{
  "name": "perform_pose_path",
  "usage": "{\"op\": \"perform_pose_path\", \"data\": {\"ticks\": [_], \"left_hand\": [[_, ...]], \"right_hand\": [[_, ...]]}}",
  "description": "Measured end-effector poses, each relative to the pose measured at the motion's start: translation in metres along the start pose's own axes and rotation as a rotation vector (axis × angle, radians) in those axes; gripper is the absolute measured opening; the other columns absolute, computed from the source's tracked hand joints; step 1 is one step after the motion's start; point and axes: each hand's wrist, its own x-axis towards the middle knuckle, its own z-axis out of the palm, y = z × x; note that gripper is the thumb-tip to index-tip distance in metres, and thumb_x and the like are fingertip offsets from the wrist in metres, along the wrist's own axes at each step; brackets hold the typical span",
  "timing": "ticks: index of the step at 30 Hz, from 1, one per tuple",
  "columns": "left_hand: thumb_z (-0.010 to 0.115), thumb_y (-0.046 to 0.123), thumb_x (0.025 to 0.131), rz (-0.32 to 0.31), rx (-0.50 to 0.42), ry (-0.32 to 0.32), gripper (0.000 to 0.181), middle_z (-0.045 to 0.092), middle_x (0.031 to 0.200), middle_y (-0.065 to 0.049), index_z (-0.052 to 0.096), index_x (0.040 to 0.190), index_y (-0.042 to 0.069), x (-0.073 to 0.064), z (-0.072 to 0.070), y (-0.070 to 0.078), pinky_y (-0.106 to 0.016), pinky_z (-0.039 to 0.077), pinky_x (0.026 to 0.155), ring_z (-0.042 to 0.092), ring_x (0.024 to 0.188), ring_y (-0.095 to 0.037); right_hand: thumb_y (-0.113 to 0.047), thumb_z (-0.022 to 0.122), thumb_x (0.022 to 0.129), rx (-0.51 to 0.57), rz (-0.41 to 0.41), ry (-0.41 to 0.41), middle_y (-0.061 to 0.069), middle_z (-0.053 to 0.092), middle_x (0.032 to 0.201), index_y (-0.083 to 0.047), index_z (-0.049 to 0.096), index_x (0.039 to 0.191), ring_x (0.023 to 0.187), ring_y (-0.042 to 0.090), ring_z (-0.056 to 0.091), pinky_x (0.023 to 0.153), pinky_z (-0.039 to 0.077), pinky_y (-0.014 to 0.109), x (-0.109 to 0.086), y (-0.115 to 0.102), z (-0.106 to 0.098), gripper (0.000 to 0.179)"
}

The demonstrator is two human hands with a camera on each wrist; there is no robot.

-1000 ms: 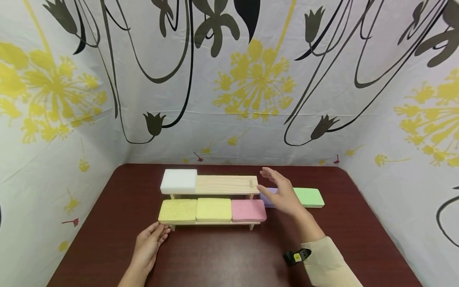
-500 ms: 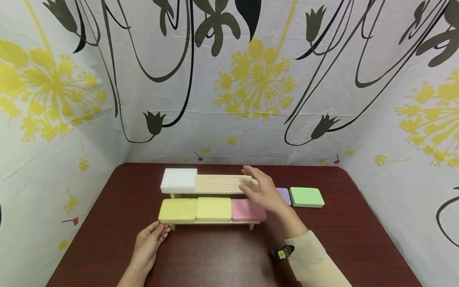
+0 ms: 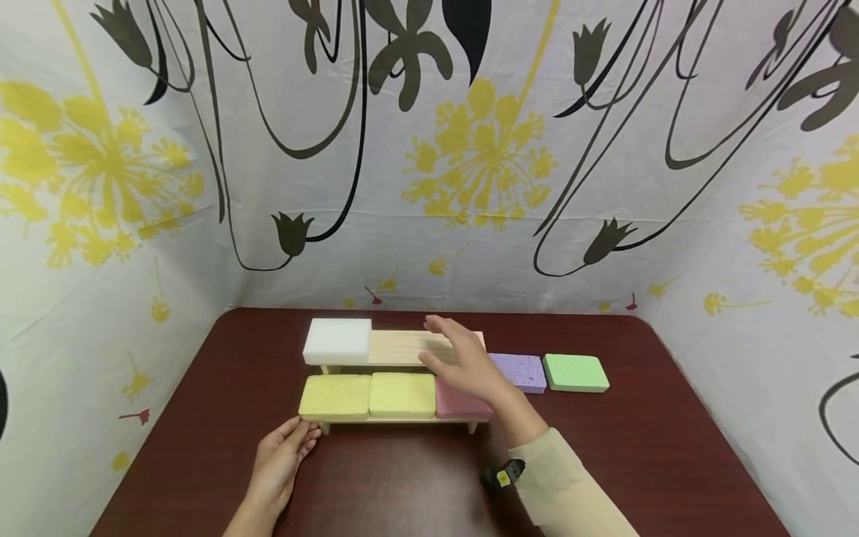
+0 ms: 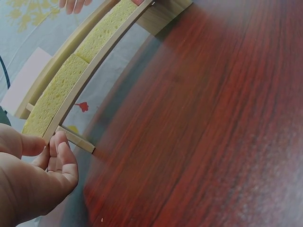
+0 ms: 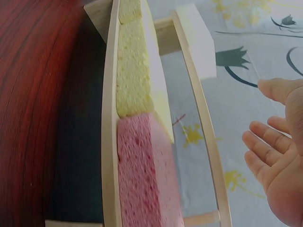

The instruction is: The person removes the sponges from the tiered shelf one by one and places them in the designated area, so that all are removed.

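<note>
At the left end of the front wooden rack (image 3: 403, 421) on the tabletop (image 3: 396, 485), pinching its edge with the left hand (image 3: 277, 458); near the pink sponge (image 3: 455, 405) and rear wooden rack (image 3: 397, 347), holding the right hand (image 3: 468, 365) released and outstretched.

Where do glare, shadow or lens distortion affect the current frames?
Head: soft sheen on the tabletop; left wrist: front shelf looks bowed, glare at lower right; right wrist: dark shadow beside that shelf, white block looks washed out.
</note>
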Motion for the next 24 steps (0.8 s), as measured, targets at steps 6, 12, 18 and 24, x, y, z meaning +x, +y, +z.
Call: {"op": "perform_pose_path", "data": {"ticks": [6, 12, 18, 24], "left_hand": [[0.048, 0.009, 0.108, 0.004, -0.008, 0.006, 0.047, 0.068, 0.103, -0.003, 0.036, 0.145, -0.017, -0.001, -0.001, -0.002, -0.020, 0.055, 0.082, 0.064, 0.091, -0.006], [0.049, 0.009, 0.108, 0.011, -0.014, 0.002, 0.048, 0.067, 0.103, -0.003, 0.035, 0.145, -0.018, 0.000, 0.000, -0.002, -0.020, 0.055, 0.082, 0.063, 0.090, -0.005], [0.048, 0.008, 0.108, 0.013, -0.013, -0.003, 0.049, 0.067, 0.104, -0.004, 0.033, 0.146, -0.019, 0.001, 0.000, -0.001, -0.020, 0.055, 0.082, 0.063, 0.090, -0.005], [0.048, 0.008, 0.108, 0.026, -0.016, 0.002, 0.049, 0.067, 0.103, -0.004, 0.033, 0.145, -0.020, 0.000, 0.000, -0.001, -0.020, 0.055, 0.082, 0.063, 0.090, -0.005]], "right_hand": [[-0.023, 0.071, 0.096, 0.008, -0.017, -0.038, 0.015, 0.058, 0.138, -0.004, 0.046, 0.149, 0.131, 0.030, 0.052, 0.110, 0.042, 0.049, 0.008, -0.003, 0.012, 0.061], [-0.026, 0.070, 0.097, 0.001, -0.019, -0.060, 0.015, 0.057, 0.139, -0.005, 0.045, 0.150, 0.131, 0.030, 0.052, 0.110, 0.042, 0.048, 0.015, -0.004, 0.021, 0.062], [-0.027, 0.070, 0.097, 0.006, 0.005, -0.094, 0.014, 0.056, 0.141, -0.005, 0.044, 0.151, 0.132, 0.029, 0.050, 0.111, 0.042, 0.047, 0.020, -0.006, 0.026, 0.064], [-0.031, 0.071, 0.097, -0.008, 0.026, -0.117, 0.013, 0.054, 0.144, -0.007, 0.042, 0.152, 0.135, 0.028, 0.049, 0.112, 0.040, 0.047, 0.026, -0.010, 0.032, 0.067]]}}
